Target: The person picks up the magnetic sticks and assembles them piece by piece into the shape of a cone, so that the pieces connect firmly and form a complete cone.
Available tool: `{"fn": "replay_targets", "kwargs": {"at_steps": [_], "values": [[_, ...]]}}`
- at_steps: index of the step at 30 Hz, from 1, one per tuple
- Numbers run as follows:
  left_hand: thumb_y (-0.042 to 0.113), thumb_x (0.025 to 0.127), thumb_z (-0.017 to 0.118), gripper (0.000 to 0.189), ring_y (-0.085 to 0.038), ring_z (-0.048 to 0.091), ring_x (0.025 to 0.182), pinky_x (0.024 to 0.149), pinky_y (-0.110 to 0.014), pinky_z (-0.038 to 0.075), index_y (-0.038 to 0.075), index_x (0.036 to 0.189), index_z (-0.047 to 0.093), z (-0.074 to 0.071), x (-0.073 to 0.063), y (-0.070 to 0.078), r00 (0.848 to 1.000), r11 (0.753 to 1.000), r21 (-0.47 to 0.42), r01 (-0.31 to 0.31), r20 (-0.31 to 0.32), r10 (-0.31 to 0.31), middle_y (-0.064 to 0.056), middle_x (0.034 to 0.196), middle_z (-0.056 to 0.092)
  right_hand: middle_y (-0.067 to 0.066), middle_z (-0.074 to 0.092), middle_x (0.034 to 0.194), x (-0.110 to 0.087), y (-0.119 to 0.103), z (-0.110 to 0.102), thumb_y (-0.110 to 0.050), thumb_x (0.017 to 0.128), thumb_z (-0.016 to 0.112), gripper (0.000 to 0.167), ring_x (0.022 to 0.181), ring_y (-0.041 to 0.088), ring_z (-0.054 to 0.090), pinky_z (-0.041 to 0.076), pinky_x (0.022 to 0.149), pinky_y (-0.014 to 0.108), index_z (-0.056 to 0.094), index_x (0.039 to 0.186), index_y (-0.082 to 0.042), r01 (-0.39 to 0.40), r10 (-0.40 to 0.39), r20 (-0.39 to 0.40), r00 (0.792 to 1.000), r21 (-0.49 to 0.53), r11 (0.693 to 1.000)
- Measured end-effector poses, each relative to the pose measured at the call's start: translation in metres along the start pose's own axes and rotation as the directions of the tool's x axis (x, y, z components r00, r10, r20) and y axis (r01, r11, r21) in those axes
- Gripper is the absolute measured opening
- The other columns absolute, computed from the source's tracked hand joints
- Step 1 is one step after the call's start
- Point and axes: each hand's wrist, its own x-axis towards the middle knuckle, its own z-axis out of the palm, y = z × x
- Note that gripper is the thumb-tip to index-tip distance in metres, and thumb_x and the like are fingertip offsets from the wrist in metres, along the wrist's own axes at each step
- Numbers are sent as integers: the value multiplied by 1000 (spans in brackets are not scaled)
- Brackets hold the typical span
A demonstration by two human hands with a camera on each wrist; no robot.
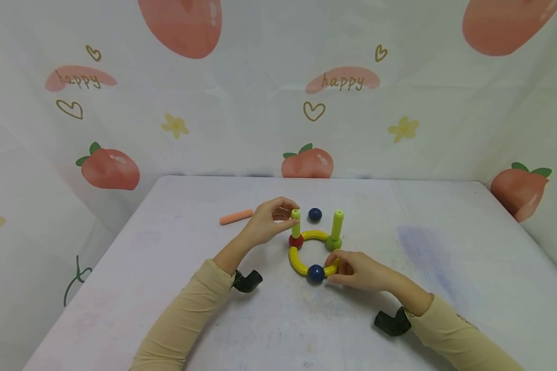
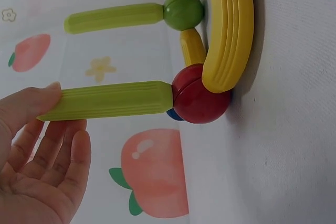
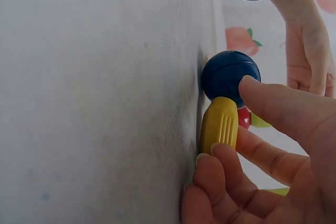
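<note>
A ring of curved yellow pieces [image 1: 298,263] lies on the table, joined by a red ball [image 1: 296,241], a green ball [image 1: 333,243] and a dark blue ball [image 1: 315,273]. One light green stick [image 2: 115,100] stands upright on the red ball, and my left hand [image 1: 264,222] pinches its top between thumb and fingers. A second green stick [image 1: 337,225] rises from the green ball. At the ring's near right, my right hand [image 1: 362,270] grips a yellow curved piece [image 3: 219,121], its thumb at the blue ball [image 3: 231,74]. Those fingers partly hide the piece.
Just behind the ring sits a loose dark blue ball [image 1: 314,215]. An orange stick [image 1: 236,217] lies to the left, behind my left forearm. The white table [image 1: 445,232] meets a printed cloth backdrop [image 1: 241,103] at its far edge.
</note>
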Motion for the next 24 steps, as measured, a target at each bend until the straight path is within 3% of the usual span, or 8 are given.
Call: {"fn": "replay_targets", "kwargs": {"at_steps": [13, 24], "values": [[5, 83, 67, 28, -27, 62, 102, 93, -33, 51, 1, 110, 60, 0, 1, -2, 1000, 1000, -17, -7, 3, 7, -16, 107, 63, -4, 51, 73, -3, 7, -2, -24, 90, 61, 25, 64, 2, 43, 38, 57, 18, 58, 110, -8, 48, -48, 0, 999, 11, 999], [6, 84, 67, 28, -27, 62, 103, 93, -33, 50, 2, 111, 59, 0, 1, -5, 1000, 1000, -10, -2, 2, 2, -15, 108, 63, 3, 59, 87, 2, 22, -12, -22, 89, 62, 23, 70, 8, 51, 45, 63, 21, 60, 108, -9, -4, 4, -109, 994, 4, 1000]]}}
